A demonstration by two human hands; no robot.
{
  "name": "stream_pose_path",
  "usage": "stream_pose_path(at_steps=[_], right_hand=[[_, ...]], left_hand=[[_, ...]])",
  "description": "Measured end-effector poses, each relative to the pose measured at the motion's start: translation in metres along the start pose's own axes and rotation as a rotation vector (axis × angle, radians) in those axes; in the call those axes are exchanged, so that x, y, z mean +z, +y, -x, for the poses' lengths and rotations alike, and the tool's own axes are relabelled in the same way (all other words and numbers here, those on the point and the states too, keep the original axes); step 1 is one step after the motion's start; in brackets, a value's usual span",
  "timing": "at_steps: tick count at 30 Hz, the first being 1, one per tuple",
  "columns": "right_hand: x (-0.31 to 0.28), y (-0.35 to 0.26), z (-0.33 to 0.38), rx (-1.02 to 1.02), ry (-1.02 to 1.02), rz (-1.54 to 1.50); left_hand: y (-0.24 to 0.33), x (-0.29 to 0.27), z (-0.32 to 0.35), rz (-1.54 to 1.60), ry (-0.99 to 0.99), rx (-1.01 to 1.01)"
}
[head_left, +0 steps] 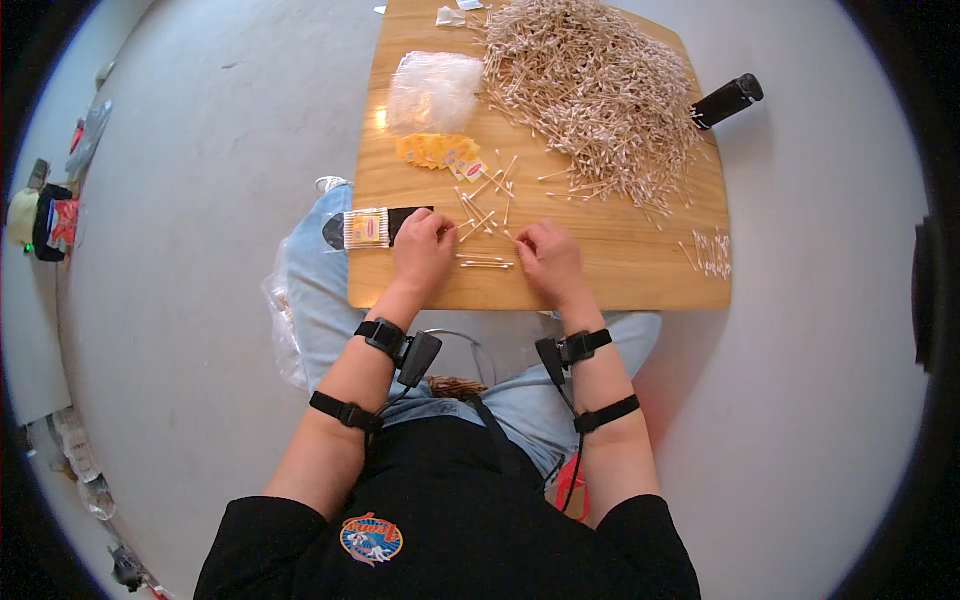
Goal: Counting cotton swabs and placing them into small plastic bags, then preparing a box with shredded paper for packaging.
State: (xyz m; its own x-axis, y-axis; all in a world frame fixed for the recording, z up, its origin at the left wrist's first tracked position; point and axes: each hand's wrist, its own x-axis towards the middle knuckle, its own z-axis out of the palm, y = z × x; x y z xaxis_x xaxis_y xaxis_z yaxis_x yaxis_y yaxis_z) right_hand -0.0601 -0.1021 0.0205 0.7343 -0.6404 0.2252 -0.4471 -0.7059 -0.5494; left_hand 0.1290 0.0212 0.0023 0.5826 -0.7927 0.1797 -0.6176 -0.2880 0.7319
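Note:
My left hand (424,248) is over the near left of the table, its fingers pinched on a cotton swab whose tip sticks out to the right. My right hand (552,258) is a little way to its right, also pinched, with a swab end showing at its fingertips. Between the hands, a few cotton swabs (485,264) lie side by side near the table's front edge. Just beyond are loose crossed swabs (480,215). Left of my left hand, a clear pack of swabs with a yellow card (368,228) lies by a black flat piece (400,217), partly hidden by that hand.
A big heap of cotton swabs (590,90) covers the table's far right. Clear plastic bags (433,90) are stacked at the far left, with yellow cards (436,151) nearer. A black cylinder (727,101) is at the right edge; more swabs (711,254) lie below it.

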Motion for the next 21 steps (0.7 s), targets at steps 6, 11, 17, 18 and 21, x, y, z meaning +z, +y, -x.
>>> stream_pose_path(at_steps=[6, 11, 17, 18, 21], right_hand=[[0.013, -0.02, -0.006, 0.259, 0.046, -0.226], [0.017, -0.016, -0.008, 0.188, 0.01, -0.18], [0.013, -0.022, -0.009, 0.05, -0.105, -0.076], [0.014, -0.021, -0.009, 0.021, -0.097, -0.057], [0.018, -0.019, -0.009, 0.019, -0.083, -0.052]], left_hand=[[0.007, 0.002, -0.001, -0.051, 0.012, 0.052], [0.014, 0.01, 0.0, -0.078, 0.011, 0.074], [0.016, 0.01, -0.002, -0.108, -0.008, 0.104], [0.015, 0.01, -0.003, -0.105, -0.013, 0.088], [0.011, 0.007, -0.005, -0.068, -0.082, 0.107]])
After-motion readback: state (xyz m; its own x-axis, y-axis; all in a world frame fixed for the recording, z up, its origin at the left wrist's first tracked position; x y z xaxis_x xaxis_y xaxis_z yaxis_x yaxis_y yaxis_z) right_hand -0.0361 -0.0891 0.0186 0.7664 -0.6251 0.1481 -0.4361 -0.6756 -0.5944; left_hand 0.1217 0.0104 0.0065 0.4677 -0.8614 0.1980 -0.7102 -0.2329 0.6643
